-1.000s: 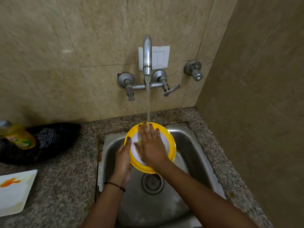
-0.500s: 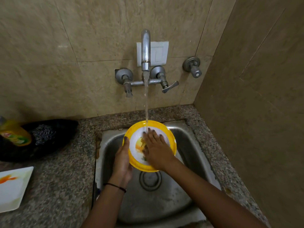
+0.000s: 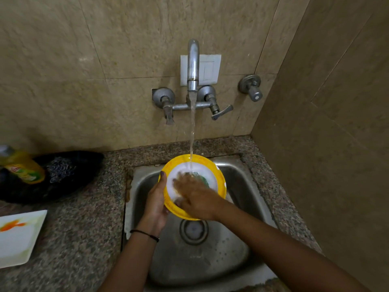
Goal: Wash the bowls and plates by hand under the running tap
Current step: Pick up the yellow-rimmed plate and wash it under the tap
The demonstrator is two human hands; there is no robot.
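Round plate (image 3: 220, 179), glossy, yellow rim with white centre, is held tilted above the steel sink (image 3: 242, 239), directly under the tap (image 3: 193, 64). A thin water stream (image 3: 192, 131) is seen landing on the plate's upper inner face. A green patch is visible on the white centre; what it is cannot be told.

Left hand (image 3: 156, 204) is wrapped on the plate's left edge, thumb hooked over the rim; the other fingers are hidden behind it. A thin black wristband (image 3: 145, 233) is worn. Right hand (image 3: 195, 199) is laid flat on the white centre, fingers straight and slightly apart, tips motion-blurred under the water.

The sink is a dull, scuffed, rounded-square basin with a round drain (image 3: 193, 230). It is set into a speckled granite counter (image 3: 84, 239). On the counter at left a square white plate (image 3: 16, 239) with an orange smear is seen. Behind it a yellow plastic bottle (image 3: 23, 169) is leaning beside a wiry steel scrubber (image 3: 60, 168) on something black. Walls are beige stone tile; a white switch plate (image 3: 210, 69) is behind the chrome spout.
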